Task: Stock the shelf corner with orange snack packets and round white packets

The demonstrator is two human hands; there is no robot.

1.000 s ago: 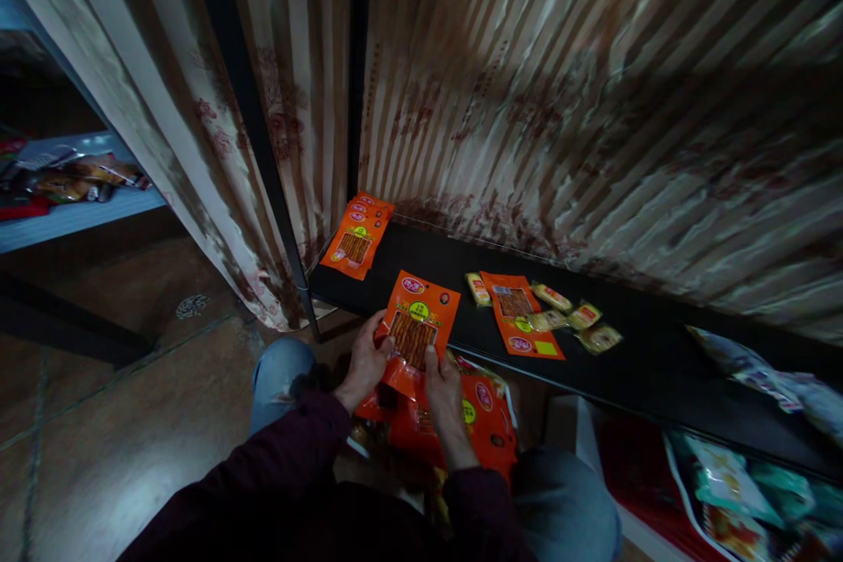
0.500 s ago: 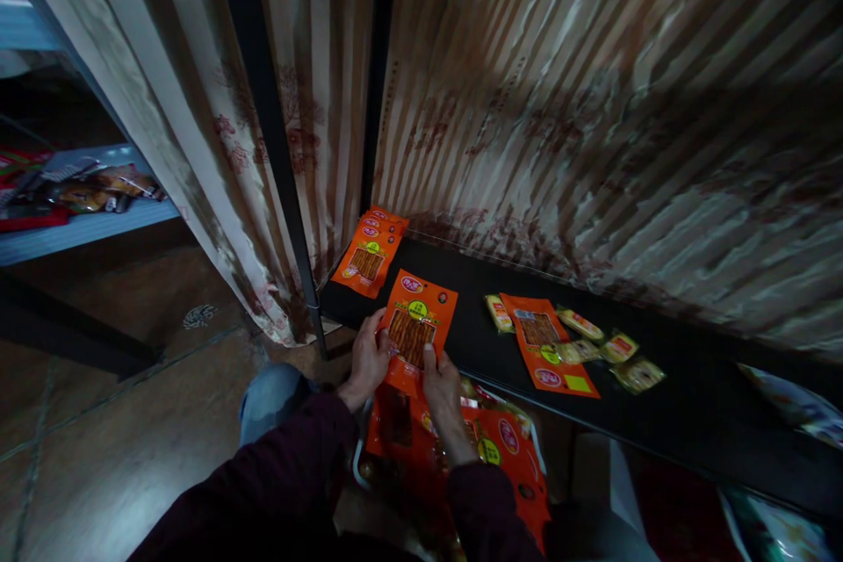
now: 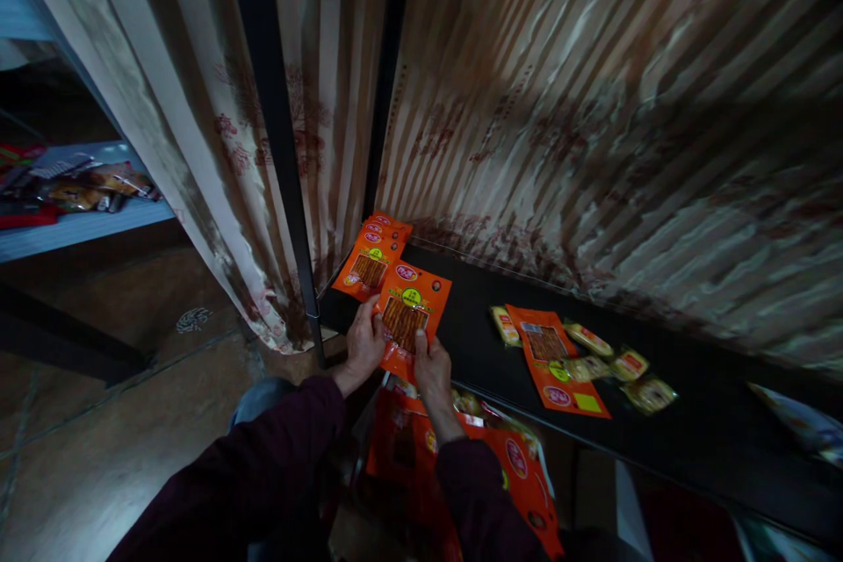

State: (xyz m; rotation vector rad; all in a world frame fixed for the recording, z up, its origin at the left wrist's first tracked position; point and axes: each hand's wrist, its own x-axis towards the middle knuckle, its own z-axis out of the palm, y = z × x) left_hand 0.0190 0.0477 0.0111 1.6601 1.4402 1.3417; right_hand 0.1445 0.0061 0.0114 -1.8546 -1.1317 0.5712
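Note:
Between my two hands is an orange snack packet (image 3: 409,316), with a clear window showing brown strips inside. My left hand (image 3: 366,341) is closed on its left edge. My right hand (image 3: 433,371) grips the lower right side, thumb on the front. The packet's upper left corner overlaps a stack of matching orange packets (image 3: 366,270) at the left end of the black shelf (image 3: 471,294). Below my forearms stands a container holding more orange packets (image 3: 520,465), partly hidden by my right arm.
To the right on the shelf lie another orange packet (image 3: 550,360) and several small yellow wrapped snacks (image 3: 649,395). A black post (image 3: 280,140) rises at the shelf's left end. A pleated curtain (image 3: 559,140) hangs behind. Farther left, a blue shelf (image 3: 85,226) holds wrapped goods.
Both hands have moved the held packet slightly up and left, nearer the stack, so that it now overlaps it. The view has shifted a little.

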